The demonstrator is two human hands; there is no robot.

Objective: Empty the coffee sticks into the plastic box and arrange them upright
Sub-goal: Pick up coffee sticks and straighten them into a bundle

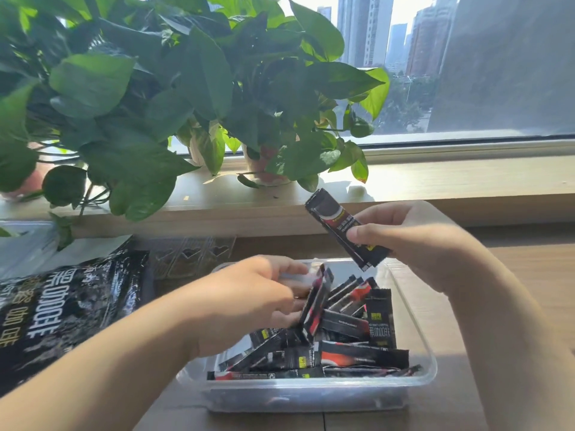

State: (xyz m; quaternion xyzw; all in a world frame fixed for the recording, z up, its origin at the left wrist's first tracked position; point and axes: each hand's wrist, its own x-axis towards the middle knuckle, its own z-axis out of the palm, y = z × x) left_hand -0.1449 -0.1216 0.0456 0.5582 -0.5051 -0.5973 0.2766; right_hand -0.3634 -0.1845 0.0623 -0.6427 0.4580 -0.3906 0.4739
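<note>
Stick (345, 231) hanging tilted in right hand (413, 244) grip, lower end pointing into box (311, 395); left hand (249, 303) propping sticks (315, 303) below, its grip unclear.

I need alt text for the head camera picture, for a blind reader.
The right hand pinches one coffee stick above a plastic box of jumbled sticks, while the left hand grips another stick inside it. A black bag lies left.

My left hand (249, 303) is blurred at the fingers, so I can't tell its grip; it hides the plastic box's (426, 353) far-left corner. My right hand's (413, 244) thumb covers the coffee stick's (333, 222) middle. The coffee bag (62, 312) is cut off at the left edge. The pots (264, 169) are mostly behind leaves (199, 82).
</note>
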